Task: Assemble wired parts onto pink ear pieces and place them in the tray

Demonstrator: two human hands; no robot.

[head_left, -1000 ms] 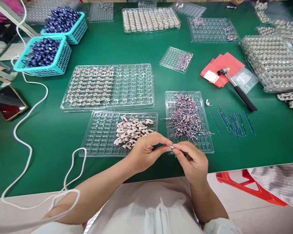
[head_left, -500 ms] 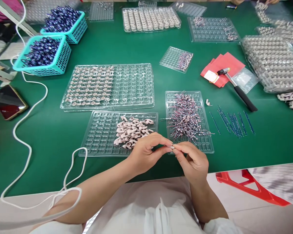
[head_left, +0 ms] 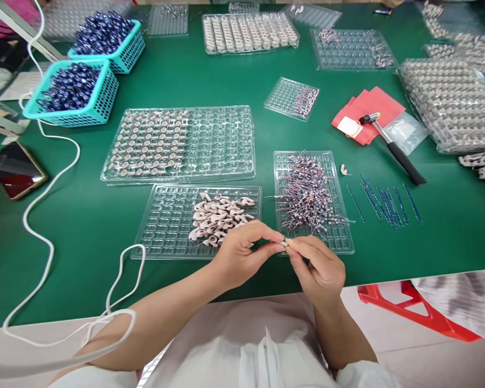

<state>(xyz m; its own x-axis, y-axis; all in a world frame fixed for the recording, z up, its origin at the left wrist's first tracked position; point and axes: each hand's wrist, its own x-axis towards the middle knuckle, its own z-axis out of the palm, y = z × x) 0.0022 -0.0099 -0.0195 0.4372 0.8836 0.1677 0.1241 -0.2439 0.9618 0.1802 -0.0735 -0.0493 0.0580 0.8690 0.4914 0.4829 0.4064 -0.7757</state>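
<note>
I pinch a small white earbud-like shell [head_left: 283,244] between the fingertips of my left hand [head_left: 240,253] and right hand [head_left: 322,267], at the clear tray's [head_left: 343,244] near edge. My fingers mostly cover it; its pointing and long axis I can't tell. The white label [head_left: 348,127] is too small to read.

On the green surface [head_left: 170,75], two turquoise baskets [head_left: 105,102] at the far left hold glossy dark-blue pieces [head_left: 70,86]. Nearer lies a smartphone [head_left: 16,170], with a white cable [head_left: 52,253] winding past it. At right, a black-handled hammer [head_left: 406,163] rests its head on red sheets [head_left: 383,102], beside a clear plastic bag [head_left: 408,129]. Below the edge shows a red plastic frame [head_left: 422,318] near striped fabric [head_left: 466,302].
</note>
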